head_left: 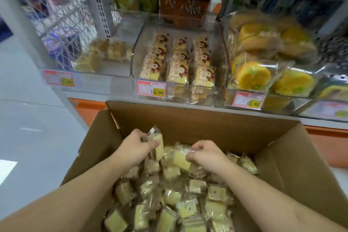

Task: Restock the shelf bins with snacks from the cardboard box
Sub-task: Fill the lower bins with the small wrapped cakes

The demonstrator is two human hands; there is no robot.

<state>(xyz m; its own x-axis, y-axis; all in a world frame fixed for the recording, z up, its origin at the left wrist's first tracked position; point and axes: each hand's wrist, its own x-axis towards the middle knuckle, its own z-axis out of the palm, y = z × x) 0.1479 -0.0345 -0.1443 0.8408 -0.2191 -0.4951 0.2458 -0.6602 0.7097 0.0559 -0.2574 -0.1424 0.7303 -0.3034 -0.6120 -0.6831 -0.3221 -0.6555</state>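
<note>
The wrapped snack cakes (169, 194) are lying loose in the cardboard box (207, 122), heaped from its far wall to its near edge. The left hand (135, 149) is gripping one upright cake (157, 145) near the far-left corner. The right hand (205, 154) is pinching another cake (181, 158) just beside it. These cakes are probably light and soft, with slippery film wrappers, so holding each by its flat sides with gentle pressure is advisable. Above the box, on the shelf (188, 106), the left bin (120, 77) is standing nearly empty, the middle bin (216, 88) is holding neat rows, and the right bin (282, 98) is holding round orange cakes (252, 75).
</note>
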